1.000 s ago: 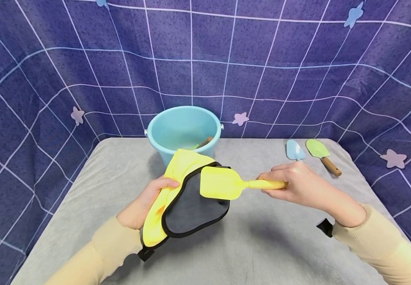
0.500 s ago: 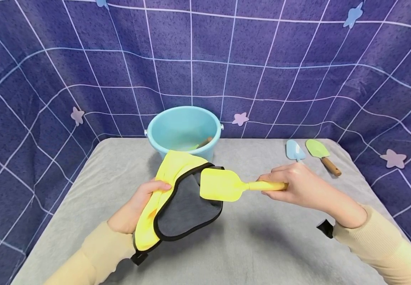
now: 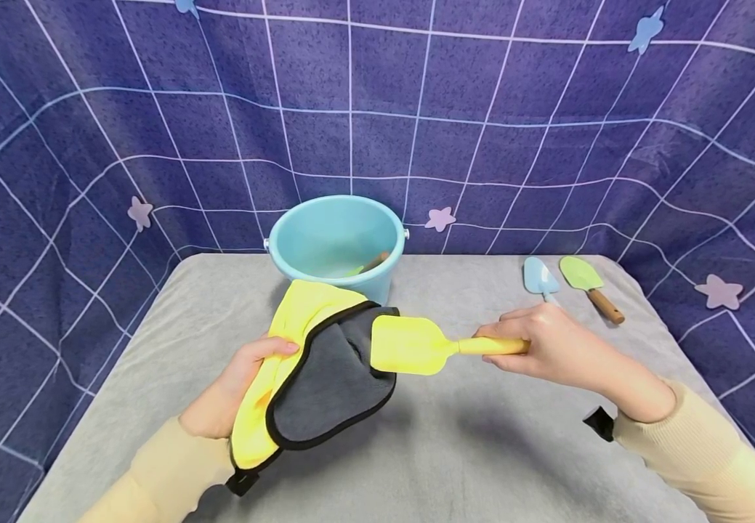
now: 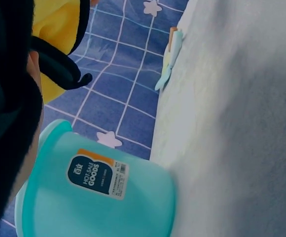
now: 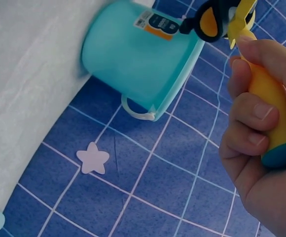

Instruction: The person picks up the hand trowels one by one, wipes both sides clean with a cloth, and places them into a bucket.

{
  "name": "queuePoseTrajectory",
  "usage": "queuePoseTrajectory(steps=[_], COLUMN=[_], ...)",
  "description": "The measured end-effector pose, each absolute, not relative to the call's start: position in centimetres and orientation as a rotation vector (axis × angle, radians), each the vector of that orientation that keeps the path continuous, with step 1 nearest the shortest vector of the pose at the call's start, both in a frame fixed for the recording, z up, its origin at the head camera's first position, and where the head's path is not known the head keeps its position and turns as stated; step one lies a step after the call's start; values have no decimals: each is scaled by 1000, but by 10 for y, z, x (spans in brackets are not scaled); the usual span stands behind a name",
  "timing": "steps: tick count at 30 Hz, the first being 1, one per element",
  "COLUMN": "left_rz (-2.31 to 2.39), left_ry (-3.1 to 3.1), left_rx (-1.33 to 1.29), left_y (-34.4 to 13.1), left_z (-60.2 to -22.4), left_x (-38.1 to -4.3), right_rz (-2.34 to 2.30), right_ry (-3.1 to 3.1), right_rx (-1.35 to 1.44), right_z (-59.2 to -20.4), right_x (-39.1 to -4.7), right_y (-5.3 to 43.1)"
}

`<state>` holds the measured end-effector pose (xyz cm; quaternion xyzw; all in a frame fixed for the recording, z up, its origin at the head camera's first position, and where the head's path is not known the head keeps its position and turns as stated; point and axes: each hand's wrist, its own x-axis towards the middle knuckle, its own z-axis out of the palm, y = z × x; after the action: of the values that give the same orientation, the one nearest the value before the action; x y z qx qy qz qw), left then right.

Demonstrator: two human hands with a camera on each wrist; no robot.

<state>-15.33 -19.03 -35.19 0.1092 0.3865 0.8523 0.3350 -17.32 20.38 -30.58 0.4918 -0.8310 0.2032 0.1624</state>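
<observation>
My left hand (image 3: 236, 381) grips a yellow cloth item (image 3: 308, 309) with a dark grey panel edged in black, thumb on top and the other fingers hidden beneath. In my right hand (image 3: 556, 345) is the handle of a yellow toy shovel (image 3: 410, 345), held level with its blade pointing left. The blade overlaps the right end of the grey panel in the head view. The right wrist view shows fingers curled round the yellow handle, which has a teal end cap (image 5: 282, 155). Behind the cloth stands a light blue bucket (image 3: 318, 236), partly covered by it.
Inside the bucket lies a tool with a brown handle (image 3: 376, 261) and a bit of green. At the table's back right are a blue shovel (image 3: 539, 274) and a green shovel (image 3: 581, 273) with a wooden handle. A purple checked curtain (image 3: 514, 94) surrounds the grey-covered table (image 3: 469, 465).
My left hand has drawn the cloth item to the left and slightly down, baring more of its grey panel. The yellow shovel and right hand have barely moved.
</observation>
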Motion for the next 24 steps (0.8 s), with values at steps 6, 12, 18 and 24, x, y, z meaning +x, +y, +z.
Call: queuePoseTrajectory(steps=[6,12,18,24], left_rz=[2225,2230,2233,2254], left_ry=[1086,1015,960,935], left_rx=[224,257,322,320], left_y=[-197,-202,-208,-214], left_z=[-348,-347,-350,-350], left_x=[-150,-146,-144,-142], right_rz=[564,563,565,553], right_ry=[-2383,-2385,-2388,-2410], right_rx=[1395,1388,1390,1375], right_z=[-307,-309,-310,-312], right_x=[-173,-173,-172,-172], right_y=[204,204,204,206])
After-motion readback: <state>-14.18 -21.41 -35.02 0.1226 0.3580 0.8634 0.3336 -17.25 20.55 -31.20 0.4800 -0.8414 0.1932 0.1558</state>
